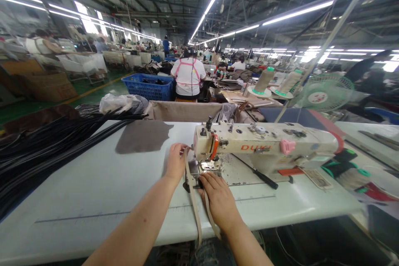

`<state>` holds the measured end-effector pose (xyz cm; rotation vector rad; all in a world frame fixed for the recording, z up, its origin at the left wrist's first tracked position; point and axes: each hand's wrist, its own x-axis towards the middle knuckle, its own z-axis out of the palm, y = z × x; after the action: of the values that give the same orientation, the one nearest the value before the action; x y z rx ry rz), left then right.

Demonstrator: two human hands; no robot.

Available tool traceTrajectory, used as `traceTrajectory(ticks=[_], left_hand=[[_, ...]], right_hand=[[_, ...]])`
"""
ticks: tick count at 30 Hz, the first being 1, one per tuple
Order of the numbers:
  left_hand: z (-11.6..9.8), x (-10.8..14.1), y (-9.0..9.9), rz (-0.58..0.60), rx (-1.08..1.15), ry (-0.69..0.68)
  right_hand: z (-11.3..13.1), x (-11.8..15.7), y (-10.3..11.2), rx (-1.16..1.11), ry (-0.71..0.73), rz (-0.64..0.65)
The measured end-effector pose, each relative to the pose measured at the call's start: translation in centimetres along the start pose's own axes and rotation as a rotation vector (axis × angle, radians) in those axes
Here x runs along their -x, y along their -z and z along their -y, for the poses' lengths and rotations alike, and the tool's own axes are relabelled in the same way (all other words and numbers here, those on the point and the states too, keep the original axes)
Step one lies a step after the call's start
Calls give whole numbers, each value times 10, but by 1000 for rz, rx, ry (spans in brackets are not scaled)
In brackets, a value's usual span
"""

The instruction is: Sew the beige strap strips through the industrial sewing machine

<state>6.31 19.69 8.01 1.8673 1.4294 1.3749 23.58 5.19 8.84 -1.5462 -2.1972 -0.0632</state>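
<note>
A narrow beige strap runs up from my lap over the table edge to my left hand, whose fingers are pinched on it left of the sewing machine head. My right hand rests in front of the presser foot. Its fingers are together over another length of beige strap, which hangs down to my lap. The strap's end near the needle is hidden by the fingers and the machine.
A black-handled screwdriver lies on the machine bed. Left are a dark brown piece of material and many black strips. Thread cones and a green fan stand right. Ahead, a person sits beside a blue basket.
</note>
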Motion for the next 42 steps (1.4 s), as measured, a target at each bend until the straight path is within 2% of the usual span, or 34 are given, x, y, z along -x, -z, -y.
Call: traceTrajectory(ticks=[6, 11, 16, 18, 24, 29, 32, 37, 42], left_hand=[[4, 13, 15, -85, 51, 22], [5, 36, 30, -29, 116, 30], [-3, 59, 43, 191, 216, -11], [-7, 67, 48, 296, 267, 17], [-20, 89, 61, 614, 631, 296], [-33, 101, 75, 744, 813, 450], [-40, 106, 83, 767, 845, 489], [-44, 114, 86, 689, 906, 570], [-44, 116, 78, 625, 868, 659]], right_hand=[[-1, 1, -1, -4, 4, 15], [0, 0, 1, 1, -1, 24], [1, -1, 2, 6, -7, 37], [1, -1, 2, 7, -5, 40], [0, -1, 1, -2, 10, 31], [-1, -1, -1, -7, 17, 21], [-1, -2, -1, -11, 25, 15], [-7, 2, 1, -15, 26, -35], [-21, 18, 13, 49, -106, -171]])
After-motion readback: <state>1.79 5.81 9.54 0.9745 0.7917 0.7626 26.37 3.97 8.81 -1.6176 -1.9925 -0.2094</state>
